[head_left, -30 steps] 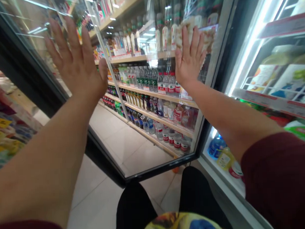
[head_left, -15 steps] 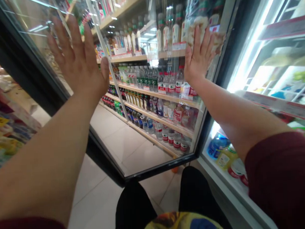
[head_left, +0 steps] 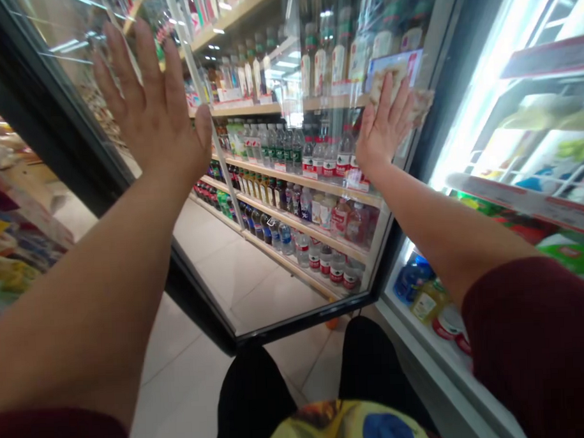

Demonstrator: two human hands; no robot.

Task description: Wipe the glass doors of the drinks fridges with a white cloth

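A glass door [head_left: 305, 322] with a black frame stands swung out in front of me. My left hand [head_left: 157, 124] is flat at the upper left of the pane, its fingers spread and nothing in it. Toward the pane's right side, my right hand [head_left: 381, 131] presses a pale, brown-stained cloth [head_left: 387, 83] on the glass. The cloth bunches above the fingers, and a loose end [head_left: 421, 106] sticks out to the right. The palm and fingers cover the rest of it.
Through the glass, shelves [head_left: 266, 175] hold rows of drink bottles. On my right is a lit cooler with bottles [head_left: 426, 302] on its lowest level and a price rail [head_left: 526, 201]. Colourful packages [head_left: 15, 254] stand at left. Tiled floor [head_left: 177, 370] lies below.
My right hand and the cloth have slid a little way down the glass, uncovering a bluish-white rectangle behind. My left hand stays nearly in place.
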